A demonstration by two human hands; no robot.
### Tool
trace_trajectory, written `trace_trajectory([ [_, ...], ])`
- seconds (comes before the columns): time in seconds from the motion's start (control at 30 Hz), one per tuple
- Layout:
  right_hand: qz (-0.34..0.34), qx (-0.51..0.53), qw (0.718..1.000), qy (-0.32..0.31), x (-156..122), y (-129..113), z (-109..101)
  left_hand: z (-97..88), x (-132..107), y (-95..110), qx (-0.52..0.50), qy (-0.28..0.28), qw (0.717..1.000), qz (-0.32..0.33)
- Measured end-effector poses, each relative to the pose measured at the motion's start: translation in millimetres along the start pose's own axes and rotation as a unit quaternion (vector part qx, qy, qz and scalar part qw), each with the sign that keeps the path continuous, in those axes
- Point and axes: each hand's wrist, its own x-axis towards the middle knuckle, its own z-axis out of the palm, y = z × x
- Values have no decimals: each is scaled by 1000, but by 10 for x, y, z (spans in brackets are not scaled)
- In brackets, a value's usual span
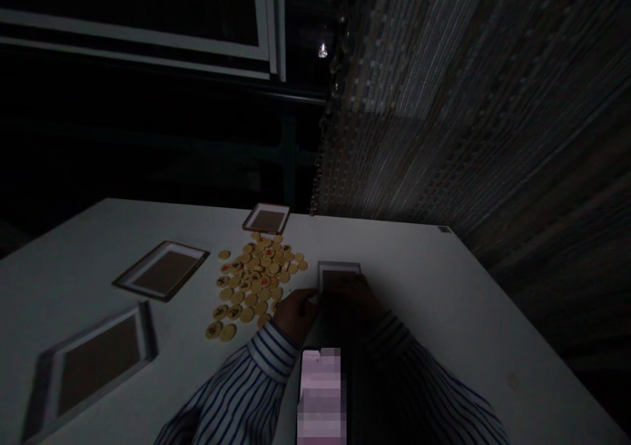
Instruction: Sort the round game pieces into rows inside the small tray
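Note:
A small shallow box [339, 265] with a pale rim and a brownish inside lies on the white table in front of me. My left hand [294, 313] is closed at its near left edge, fingertips on the rim. Deep in shadow, my right hand [355, 295] reaches over the box's right side; its fingers are too dark to make out. Left of the box spreads a loose heap of round wooden xiangqi pieces [252, 281], several showing black or red characters. A phone [321, 396] with a lit, pixelated screen is below my hands.
Other shallow boxes with brown insides rest on the table: one at the back [267, 219], one at middle left [165, 269], one at near left [101, 359]. A bead-string curtain [419, 103] hangs along the right behind the white table [444, 300]. The room is very dark.

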Motion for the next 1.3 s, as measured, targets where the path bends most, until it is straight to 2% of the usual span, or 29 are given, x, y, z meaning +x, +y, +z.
trace_trajectory([
  [0.37, 14, -10, 1000, -15, 18, 39, -1, 5, -5, -8, 2, -9, 1000, 1],
  [0.63, -10, -21, 1000, -10, 20, 33, 29, 8, -7, -3, -3, -14, 1000, 0],
  [1.0, 6, -14, 999, -44, -7, -6, -19, 4, -12, 9, -9, -33, 999, -17],
  [1.3, 1, -17, 999, -37, -9, 8, -2, 4, -14, 4, -11, -32, 999, -18],
])
